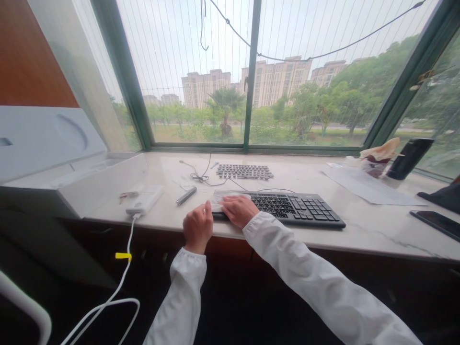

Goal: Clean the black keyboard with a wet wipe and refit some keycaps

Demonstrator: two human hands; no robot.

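Observation:
A black keyboard lies on the white counter; on much of its left part the keycaps look different from those at the right. My right hand presses a thin white tissue onto the keyboard's left end, covering the keys there. My left hand is closed at the keyboard's left front corner, with the thumb up beside the tissue; what its fingers hold, if anything, is hidden. Behind the keyboard sit rows of loose grey keycaps. A dark, slim tool lies left of the keyboard.
A thin black cable lies coiled behind the tool. At the left are a white power strip with its cord and an open white box. Papers, a black cylinder and a phone are at the right.

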